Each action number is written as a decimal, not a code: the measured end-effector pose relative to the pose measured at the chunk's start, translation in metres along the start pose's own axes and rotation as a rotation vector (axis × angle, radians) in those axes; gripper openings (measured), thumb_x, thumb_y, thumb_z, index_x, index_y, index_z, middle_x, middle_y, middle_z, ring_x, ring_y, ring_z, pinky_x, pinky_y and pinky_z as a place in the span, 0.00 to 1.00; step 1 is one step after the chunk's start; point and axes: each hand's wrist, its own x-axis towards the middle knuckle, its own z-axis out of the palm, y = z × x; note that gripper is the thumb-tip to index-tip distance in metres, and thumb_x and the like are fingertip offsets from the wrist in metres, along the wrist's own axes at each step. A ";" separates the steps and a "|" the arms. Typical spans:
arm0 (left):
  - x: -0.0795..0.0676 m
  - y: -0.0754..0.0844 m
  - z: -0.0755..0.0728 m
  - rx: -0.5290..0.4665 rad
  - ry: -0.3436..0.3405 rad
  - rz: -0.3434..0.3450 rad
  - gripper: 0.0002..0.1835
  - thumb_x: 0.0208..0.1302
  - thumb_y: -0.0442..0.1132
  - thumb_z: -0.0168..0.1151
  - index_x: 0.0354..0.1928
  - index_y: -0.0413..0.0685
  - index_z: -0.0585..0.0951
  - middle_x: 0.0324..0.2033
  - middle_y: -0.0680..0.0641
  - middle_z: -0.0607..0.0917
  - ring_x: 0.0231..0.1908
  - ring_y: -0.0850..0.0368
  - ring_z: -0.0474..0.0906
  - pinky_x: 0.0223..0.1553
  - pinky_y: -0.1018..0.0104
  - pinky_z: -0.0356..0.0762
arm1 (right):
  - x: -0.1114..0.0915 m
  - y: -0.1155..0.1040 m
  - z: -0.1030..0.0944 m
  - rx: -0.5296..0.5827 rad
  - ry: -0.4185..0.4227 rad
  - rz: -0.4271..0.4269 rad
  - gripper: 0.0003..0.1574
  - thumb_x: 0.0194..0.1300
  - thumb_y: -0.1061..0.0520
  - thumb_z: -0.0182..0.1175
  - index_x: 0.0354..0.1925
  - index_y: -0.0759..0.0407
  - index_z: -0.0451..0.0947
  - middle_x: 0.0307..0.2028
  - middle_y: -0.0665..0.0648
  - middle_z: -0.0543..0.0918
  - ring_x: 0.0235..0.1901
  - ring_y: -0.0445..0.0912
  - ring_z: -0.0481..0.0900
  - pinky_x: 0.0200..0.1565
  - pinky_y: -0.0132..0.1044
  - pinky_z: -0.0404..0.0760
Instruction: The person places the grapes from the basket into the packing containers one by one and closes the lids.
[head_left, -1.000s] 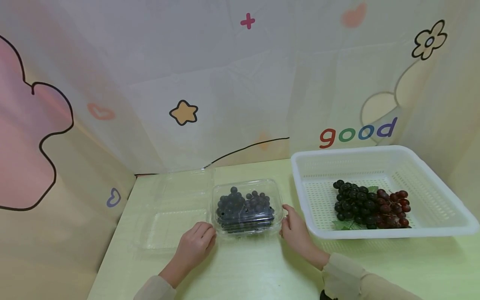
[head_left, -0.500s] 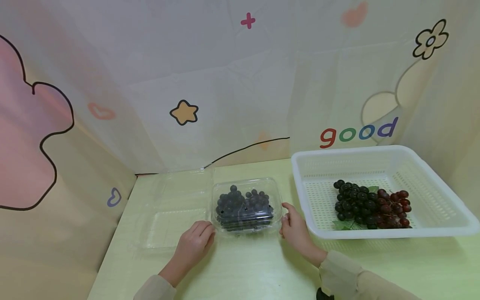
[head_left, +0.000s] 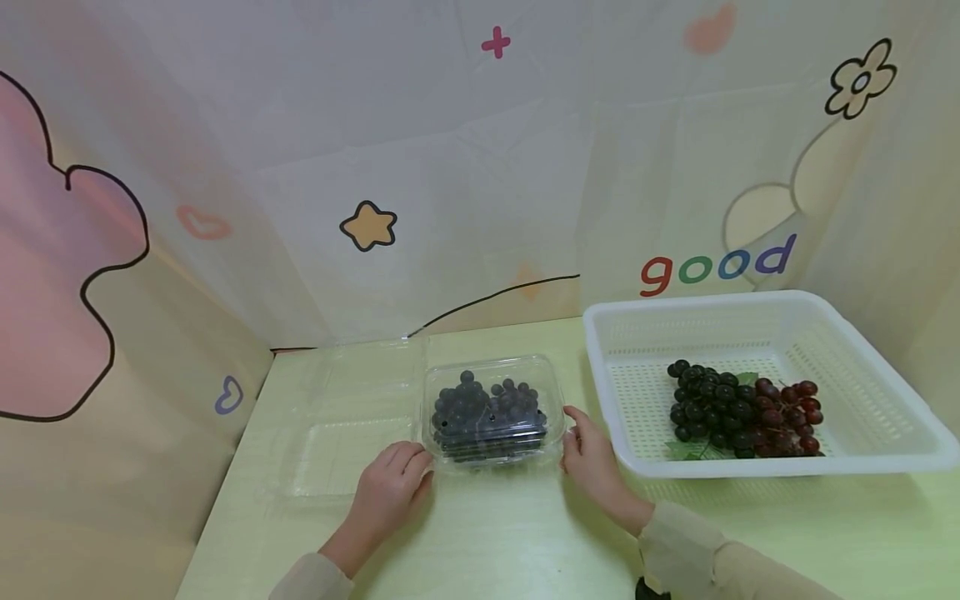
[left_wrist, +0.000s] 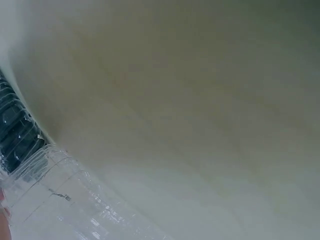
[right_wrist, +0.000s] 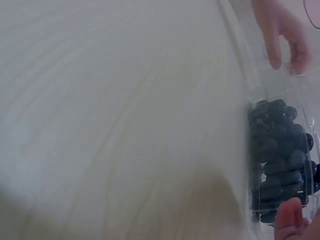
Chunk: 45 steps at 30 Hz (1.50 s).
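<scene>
A clear plastic box (head_left: 495, 414) holding dark grapes (right_wrist: 278, 160) lies between my hands in the head view, with a clear cover over the fruit. My left hand (head_left: 387, 490) pinches its front left corner; the right wrist view shows this hand's thumb and fingers close together at the plastic. At the box's right side my right hand (head_left: 596, 469) grips the edge, index finger stretched along it and the other fingers curled. Left of the box spreads another clear plastic container (head_left: 356, 454), faint against the table. The left wrist view catches clear plastic and dark grapes at its lower left.
A white perforated basket (head_left: 611, 400) stands on the right, near my right forearm. Inside it lie black grapes (head_left: 708, 408) and red grapes (head_left: 787, 417) with some green leaves. A printed curtain (head_left: 450, 167) closes off the back and left of the pale table (head_left: 495, 533).
The grape box moved very slightly away and to the left between the first and second frames, both hands staying on it. Since then almost nothing has moved.
</scene>
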 end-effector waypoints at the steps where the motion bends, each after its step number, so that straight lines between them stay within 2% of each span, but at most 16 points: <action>1: 0.000 0.001 0.000 0.008 0.002 0.000 0.10 0.58 0.40 0.48 0.29 0.44 0.78 0.28 0.48 0.79 0.32 0.54 0.76 0.36 0.64 0.75 | -0.001 0.001 0.000 -0.035 0.013 -0.044 0.24 0.57 0.73 0.44 0.53 0.74 0.63 0.23 0.60 0.73 0.16 0.39 0.70 0.21 0.30 0.71; 3: 0.001 0.003 0.000 0.023 0.013 0.003 0.10 0.57 0.42 0.49 0.30 0.44 0.78 0.29 0.47 0.79 0.32 0.53 0.76 0.37 0.62 0.74 | -0.002 0.003 0.000 -0.116 0.041 -0.131 0.23 0.55 0.72 0.46 0.52 0.75 0.64 0.26 0.63 0.74 0.22 0.42 0.72 0.28 0.33 0.72; 6: 0.005 0.005 0.000 0.029 0.044 0.002 0.13 0.59 0.43 0.47 0.32 0.44 0.78 0.32 0.47 0.80 0.34 0.52 0.76 0.37 0.60 0.73 | -0.007 0.004 0.000 -0.180 0.049 -0.206 0.25 0.56 0.69 0.48 0.53 0.75 0.63 0.38 0.68 0.73 0.35 0.52 0.72 0.38 0.43 0.73; 9: 0.009 0.007 0.000 0.025 0.072 0.005 0.15 0.61 0.44 0.44 0.35 0.44 0.79 0.37 0.45 0.80 0.36 0.51 0.76 0.38 0.58 0.73 | -0.010 0.003 0.000 -0.208 0.030 -0.232 0.29 0.58 0.64 0.51 0.57 0.73 0.60 0.50 0.72 0.66 0.47 0.61 0.68 0.48 0.54 0.69; 12: 0.012 0.007 0.000 0.024 0.071 0.009 0.18 0.63 0.46 0.42 0.40 0.45 0.79 0.43 0.43 0.80 0.40 0.49 0.76 0.39 0.57 0.73 | -0.012 0.002 0.001 -0.233 0.028 -0.262 0.32 0.57 0.61 0.53 0.58 0.71 0.59 0.56 0.73 0.62 0.55 0.65 0.62 0.52 0.60 0.63; 18: 0.013 0.007 0.000 0.062 -0.009 0.012 0.19 0.65 0.48 0.43 0.50 0.47 0.77 0.49 0.44 0.78 0.47 0.50 0.75 0.41 0.57 0.73 | -0.014 0.001 0.003 -0.248 0.017 -0.273 0.36 0.54 0.58 0.56 0.59 0.67 0.59 0.59 0.73 0.59 0.57 0.66 0.60 0.52 0.62 0.61; 30: 0.018 0.004 0.001 0.100 -0.087 0.002 0.19 0.66 0.47 0.43 0.51 0.47 0.77 0.48 0.45 0.79 0.48 0.51 0.75 0.44 0.63 0.75 | -0.011 0.002 0.005 -0.296 -0.001 -0.277 0.40 0.55 0.54 0.59 0.62 0.66 0.57 0.59 0.72 0.60 0.57 0.64 0.60 0.54 0.59 0.62; 33: 0.021 0.003 0.002 0.106 -0.125 -0.013 0.18 0.62 0.45 0.51 0.52 0.47 0.76 0.49 0.45 0.79 0.49 0.51 0.74 0.46 0.64 0.74 | -0.009 0.001 0.004 -0.309 0.001 -0.274 0.41 0.55 0.54 0.59 0.62 0.67 0.56 0.59 0.72 0.60 0.57 0.64 0.61 0.54 0.59 0.62; 37: 0.026 0.002 0.005 0.123 -0.148 -0.027 0.24 0.51 0.43 0.63 0.52 0.46 0.76 0.50 0.44 0.78 0.49 0.50 0.74 0.47 0.64 0.74 | -0.005 0.000 0.004 -0.312 0.000 -0.266 0.41 0.55 0.55 0.59 0.62 0.67 0.55 0.60 0.73 0.60 0.57 0.65 0.61 0.55 0.59 0.61; 41: 0.029 0.002 0.008 0.133 -0.134 -0.033 0.27 0.45 0.41 0.67 0.51 0.46 0.76 0.49 0.44 0.79 0.48 0.50 0.75 0.46 0.63 0.74 | 0.000 -0.001 0.004 -0.316 -0.002 -0.254 0.41 0.56 0.55 0.58 0.63 0.67 0.55 0.60 0.73 0.60 0.57 0.65 0.61 0.54 0.60 0.61; 45: 0.031 0.001 0.012 0.132 -0.119 -0.049 0.26 0.44 0.40 0.68 0.50 0.46 0.76 0.48 0.44 0.79 0.48 0.49 0.75 0.44 0.63 0.75 | 0.005 0.000 0.004 -0.333 0.005 -0.251 0.41 0.55 0.56 0.59 0.63 0.67 0.54 0.60 0.72 0.60 0.57 0.65 0.61 0.54 0.60 0.61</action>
